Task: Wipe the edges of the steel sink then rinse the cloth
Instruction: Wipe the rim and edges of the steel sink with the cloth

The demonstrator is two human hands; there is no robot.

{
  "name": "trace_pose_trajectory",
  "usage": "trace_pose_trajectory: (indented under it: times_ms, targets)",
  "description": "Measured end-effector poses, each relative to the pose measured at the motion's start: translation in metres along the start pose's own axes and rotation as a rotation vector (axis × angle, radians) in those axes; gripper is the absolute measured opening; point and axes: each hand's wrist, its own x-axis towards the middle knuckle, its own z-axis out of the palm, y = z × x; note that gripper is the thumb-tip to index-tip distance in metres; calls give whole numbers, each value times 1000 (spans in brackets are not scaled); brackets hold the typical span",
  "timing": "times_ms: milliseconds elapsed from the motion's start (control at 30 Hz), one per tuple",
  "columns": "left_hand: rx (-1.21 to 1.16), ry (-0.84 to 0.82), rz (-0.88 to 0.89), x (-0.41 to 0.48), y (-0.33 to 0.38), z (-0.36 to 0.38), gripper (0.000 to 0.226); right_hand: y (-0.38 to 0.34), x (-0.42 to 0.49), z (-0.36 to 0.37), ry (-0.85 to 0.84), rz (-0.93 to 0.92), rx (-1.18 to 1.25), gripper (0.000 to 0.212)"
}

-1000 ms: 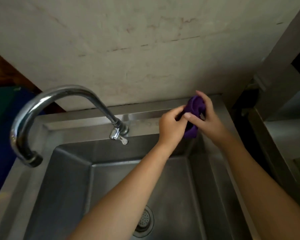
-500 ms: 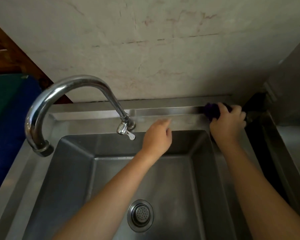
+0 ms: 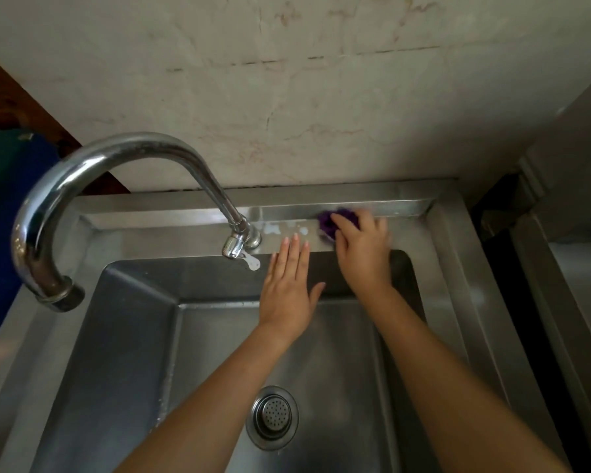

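A steel sink [image 3: 458,268] fills the lower view, with a raised back ledge under the wall. My right hand [image 3: 364,247] presses a purple cloth [image 3: 328,221] onto the back ledge, right of the tap base; only the cloth's left part shows past my fingers. My left hand [image 3: 289,288] lies flat and open, fingers together, its fingertips on the back rim just left of the right hand, holding nothing. White smears [image 3: 287,229] mark the ledge between the tap base and the cloth.
A curved chrome tap [image 3: 93,158] arches to the left, its spout hanging over the sink's left rim, with a small lever [image 3: 249,261] at its base. The drain strainer [image 3: 272,416] sits in the basin floor. A stained wall rises behind; a dark gap and steel unit stand at right.
My right hand slid the cloth leftward along the back ledge from the far right corner. My left hand let go of the cloth earlier and now rests flat on the rim.
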Motion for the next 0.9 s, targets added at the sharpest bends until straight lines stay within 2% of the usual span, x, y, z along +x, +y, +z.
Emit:
trace_pose_trajectory:
  times_ms: [133,367,433,533,600,667,733,767,800,900]
  targets:
    - [-8,-2,27,1,-4,-3,72,-12,4,8,-37,-146,-57,30]
    - [-43,-51,43,0,-4,-12,69,44,6,-18,74,91,-123,29]
    - [-181,-21,27,-2,1,-24,65,35,7,-14,94,160,-98,29]
    - [-447,270,-37,-16,9,-57,50,24,6,-10,97,195,-76,31]
    - [-642,504,-196,-23,7,-79,38,25,6,-9,79,158,-71,30]
    - [-892,641,-439,-18,-3,-99,36,24,10,-9,55,122,-18,29]
    - [-1024,665,-616,-2,-17,-113,50,16,16,-8,32,98,113,28]
    - [-1082,636,-622,7,-24,-119,54,9,20,-6,19,94,200,28]
    - [-1164,613,-571,17,-28,-125,50,0,25,-4,4,86,282,28]
    - [-1335,597,-409,43,-31,-137,18,-39,43,6,-35,-50,390,27]
